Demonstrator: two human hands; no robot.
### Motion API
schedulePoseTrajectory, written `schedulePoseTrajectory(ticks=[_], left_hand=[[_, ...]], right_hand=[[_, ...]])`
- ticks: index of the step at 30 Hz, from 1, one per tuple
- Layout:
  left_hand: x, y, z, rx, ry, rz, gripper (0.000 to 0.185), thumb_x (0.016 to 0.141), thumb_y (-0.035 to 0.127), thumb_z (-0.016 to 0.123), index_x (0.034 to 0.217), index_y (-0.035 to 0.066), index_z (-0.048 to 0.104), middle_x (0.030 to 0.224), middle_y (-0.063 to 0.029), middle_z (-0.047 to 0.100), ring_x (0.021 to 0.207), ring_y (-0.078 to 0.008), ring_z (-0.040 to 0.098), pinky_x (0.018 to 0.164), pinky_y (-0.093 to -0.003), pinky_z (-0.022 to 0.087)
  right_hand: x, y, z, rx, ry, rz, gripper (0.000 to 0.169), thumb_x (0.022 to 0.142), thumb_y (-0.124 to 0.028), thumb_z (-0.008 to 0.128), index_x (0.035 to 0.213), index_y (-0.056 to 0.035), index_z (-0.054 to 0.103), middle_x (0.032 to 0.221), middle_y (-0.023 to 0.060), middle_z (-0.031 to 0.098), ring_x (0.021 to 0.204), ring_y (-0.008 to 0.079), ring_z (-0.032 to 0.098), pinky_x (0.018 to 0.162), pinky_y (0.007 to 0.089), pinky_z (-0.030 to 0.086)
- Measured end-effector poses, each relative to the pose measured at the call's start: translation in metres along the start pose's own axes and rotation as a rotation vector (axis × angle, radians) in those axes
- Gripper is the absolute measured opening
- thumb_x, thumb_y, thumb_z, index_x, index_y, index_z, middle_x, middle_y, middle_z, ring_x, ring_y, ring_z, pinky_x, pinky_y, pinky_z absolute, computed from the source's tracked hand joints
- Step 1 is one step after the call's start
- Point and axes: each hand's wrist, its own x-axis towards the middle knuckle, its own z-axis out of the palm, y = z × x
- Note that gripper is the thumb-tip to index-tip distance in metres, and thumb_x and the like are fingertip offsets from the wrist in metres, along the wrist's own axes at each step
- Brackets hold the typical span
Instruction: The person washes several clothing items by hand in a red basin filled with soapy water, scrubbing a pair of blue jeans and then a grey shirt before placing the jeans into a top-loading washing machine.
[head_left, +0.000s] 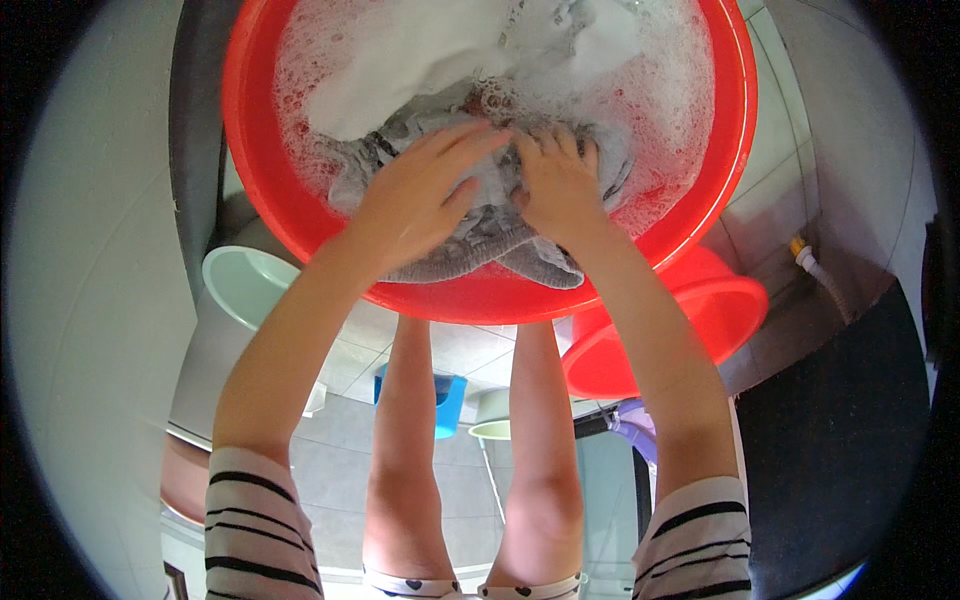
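Note:
A large red plastic basin (739, 112) fills the upper part of the view, with sudsy water and white foam (390, 60) inside. Wet grey fabric with a ribbed edge (480, 251) lies bunched at its near side. My left hand (427, 191) is over the fabric's left part, slightly blurred, its fingers apart and pointing to the upper right; no grip shows. On the fabric's right part rests my right hand (559, 176), fingers spread and partly bent, their tips among the folds and foam. Whether those fingertips pinch any cloth cannot be told.
Smaller red basins (675, 330) stand at the lower right, and a pale green basin (247, 281) at the left. A blue plastic item (448, 405) and another pale basin (493, 429) lie beyond my legs. A hose (821, 274) lies on the tiled floor at right.

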Motion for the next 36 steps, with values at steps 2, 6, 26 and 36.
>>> schedulePoseTrajectory(ticks=[2,6,26,36], left_hand=[[0.019,-0.027,0.018,0.148,-0.147,-0.103,0.052,0.078,0.027,0.067,0.124,0.007,0.051,0.124,-0.0155,0.054,0.114,-0.0346,0.051,0.093,-0.0422,0.043],[0.025,-0.040,0.017,0.515,-0.478,-0.235,0.052,0.073,0.036,0.070,0.115,0.007,0.056,0.109,-0.0171,0.061,0.105,-0.0346,0.056,0.087,-0.0419,0.046],[-0.110,0.052,-0.014,0.320,-0.288,-0.206,0.034,0.065,0.011,0.066,0.098,0.007,0.059,0.084,-0.0094,0.057,0.081,-0.0279,0.056,0.066,-0.0390,0.045],[-0.013,-0.034,0.020,0.322,-0.053,-0.100,0.061,0.075,0.026,0.069,0.130,0.012,0.047,0.121,-0.0164,0.053,0.110,-0.0349,0.050,0.093,-0.0441,0.042]], right_hand=[[0.010,0.008,-0.001,-0.045,-0.237,0.057,0.035,0.070,-0.013,0.066,0.104,-0.0075,0.058,0.105,0.0155,0.060,0.103,0.0339,0.055,0.094,0.0515,0.035],[-0.001,0.028,-0.019,0.007,-0.447,0.090,0.029,0.072,-0.019,0.067,0.097,-0.0062,0.059,0.087,0.0161,0.064,0.085,0.0365,0.060,0.089,0.0478,0.039],[-0.137,-0.021,-0.073,0.295,-0.320,0.037,0.032,0.072,-0.003,0.063,0.105,-0.0046,0.061,0.078,0.0138,0.059,0.076,0.0331,0.054,0.070,0.0422,0.044],[-0.045,0.012,0.005,0.045,0.002,0.069,0.030,0.072,-0.020,0.069,0.097,-0.0053,0.060,0.095,0.0111,0.057,0.100,0.0319,0.049,0.086,0.0428,0.038]])
